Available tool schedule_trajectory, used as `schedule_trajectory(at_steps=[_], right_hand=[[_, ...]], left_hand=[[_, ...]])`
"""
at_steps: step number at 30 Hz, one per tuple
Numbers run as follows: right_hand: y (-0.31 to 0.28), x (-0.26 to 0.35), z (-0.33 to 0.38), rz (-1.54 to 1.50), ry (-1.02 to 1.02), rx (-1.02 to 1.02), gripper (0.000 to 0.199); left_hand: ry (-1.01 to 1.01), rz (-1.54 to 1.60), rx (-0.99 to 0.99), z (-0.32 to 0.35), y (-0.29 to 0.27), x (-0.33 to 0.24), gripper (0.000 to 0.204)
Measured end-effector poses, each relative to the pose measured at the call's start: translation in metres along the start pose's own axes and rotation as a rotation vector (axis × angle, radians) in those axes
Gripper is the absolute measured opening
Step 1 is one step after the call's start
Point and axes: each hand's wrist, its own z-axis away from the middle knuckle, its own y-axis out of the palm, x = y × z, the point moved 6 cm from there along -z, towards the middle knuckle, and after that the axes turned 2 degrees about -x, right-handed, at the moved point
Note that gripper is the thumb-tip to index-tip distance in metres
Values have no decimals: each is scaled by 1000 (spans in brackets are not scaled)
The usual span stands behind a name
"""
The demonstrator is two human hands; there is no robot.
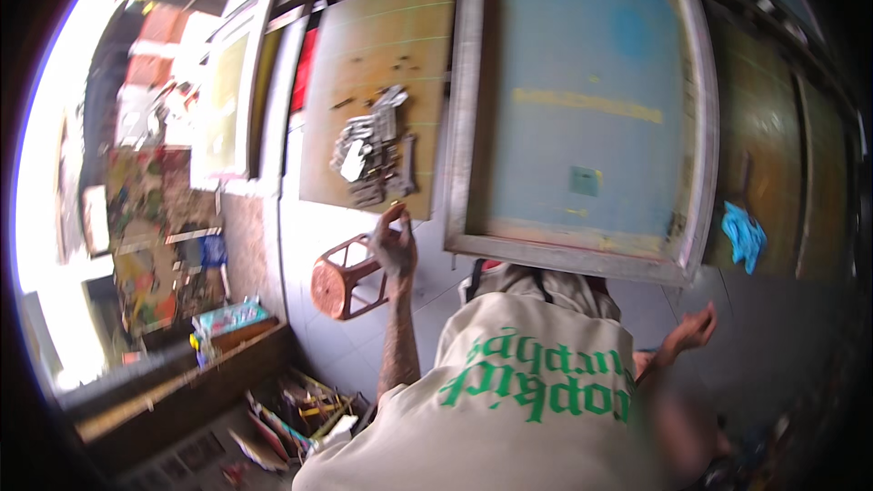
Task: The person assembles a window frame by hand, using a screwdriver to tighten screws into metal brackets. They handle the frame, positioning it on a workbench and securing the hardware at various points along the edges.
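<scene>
My left hand (395,244) hangs by the near edge of a tan board (327,159), its fingers bent with a gap before the thumb and nothing visible in them. On that board lies a pile of grey metal parts (386,132), with a spanner-like piece (408,164) at its right side and small dark bits scattered beyond. To the right of my body, my right hand (695,328) is held away from everything, fingers loosely curled and apart. In front of me stands a large screen-printing frame (582,259) with blue mesh (582,45), touched by neither hand.
A brown plastic stool (334,289) stands below the tan board. Crumpled blue cloth (744,236) rests on another board (759,164) to the right. At lower left are a wooden ledge (173,395) and a box of mixed items (305,414). A smaller frame (227,105) leans at left.
</scene>
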Motion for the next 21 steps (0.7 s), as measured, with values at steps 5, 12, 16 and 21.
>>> schedule_trajectory(at_steps=[5, 12, 16, 21], right_hand=[[-48, -95, 15, 314, 137, 105, 25], [-79, -157, -20, 544, 156, 288, 24], [-99, -177, -29, 601, 146, 310, 23], [-105, -187, -35, 650, 109, 363, 22]], left_hand=[[16, -211, -278, -1, -40, 4, 13], [192, -372, 2, -44, 2, -18, 29], [-42, -488, 156, -60, 39, -16, 27], [-55, -586, 219, -77, 43, 2, 30]])
